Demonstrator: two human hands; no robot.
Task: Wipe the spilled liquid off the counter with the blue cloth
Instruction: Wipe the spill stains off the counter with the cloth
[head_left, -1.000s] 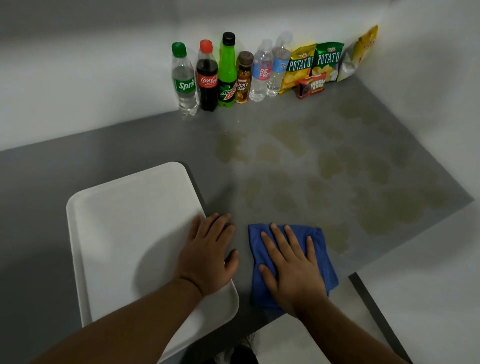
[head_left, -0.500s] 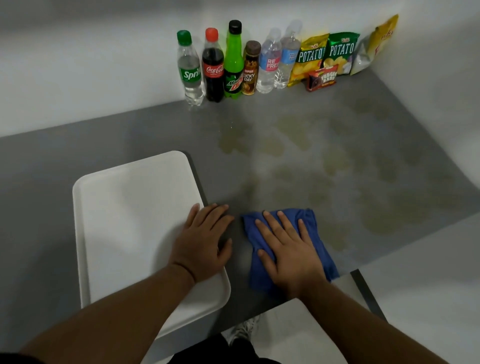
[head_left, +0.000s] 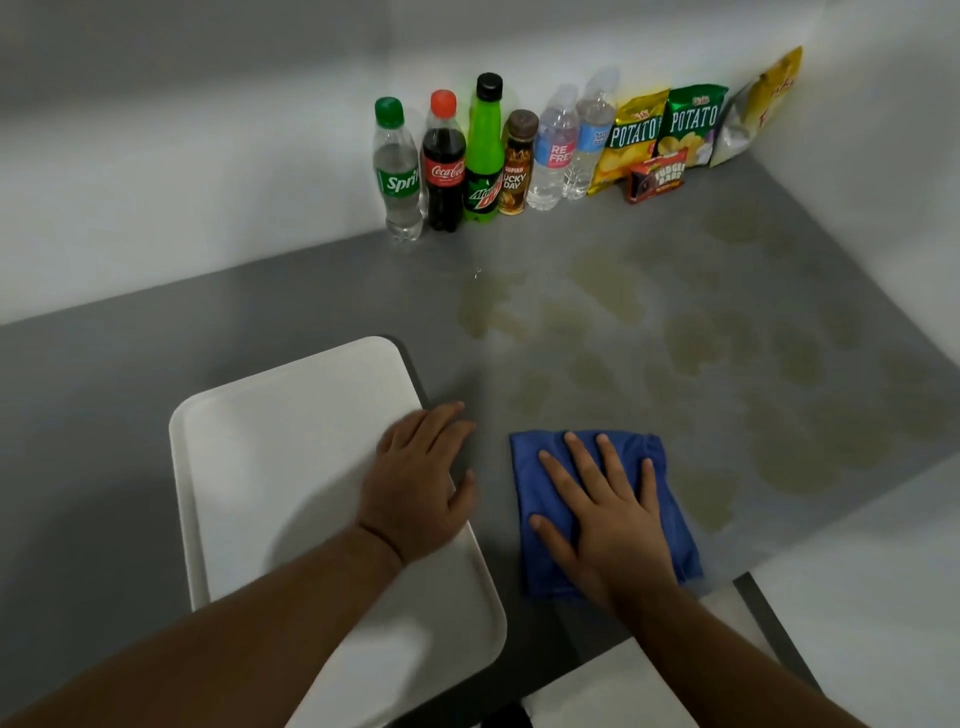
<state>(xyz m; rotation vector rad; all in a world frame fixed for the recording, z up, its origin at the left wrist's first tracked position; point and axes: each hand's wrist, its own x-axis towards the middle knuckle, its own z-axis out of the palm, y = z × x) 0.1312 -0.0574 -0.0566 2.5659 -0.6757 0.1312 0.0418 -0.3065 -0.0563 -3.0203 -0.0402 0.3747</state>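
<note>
The blue cloth (head_left: 535, 467) lies flat on the grey counter (head_left: 156, 338) near its front edge. My right hand (head_left: 608, 519) presses down on it with the palm flat and the fingers spread. Pale yellowish patches of spilled liquid (head_left: 701, 343) cover the counter beyond and to the right of the cloth, and one patch (head_left: 711, 504) sits just right of it. My left hand (head_left: 415, 488) rests palm down on the right edge of a white tray (head_left: 270, 467), its fingertips reaching onto the counter.
Several drink bottles (head_left: 447, 161) stand in a row against the back wall. Snack bags (head_left: 691, 124) and a small red packet (head_left: 657, 176) sit to their right in the corner. A white wall (head_left: 883, 156) bounds the counter on the right.
My right hand has slid the cloth a little to the right, widening the gap to my left hand. The left hand stays on the tray. The view has shifted slightly.
</note>
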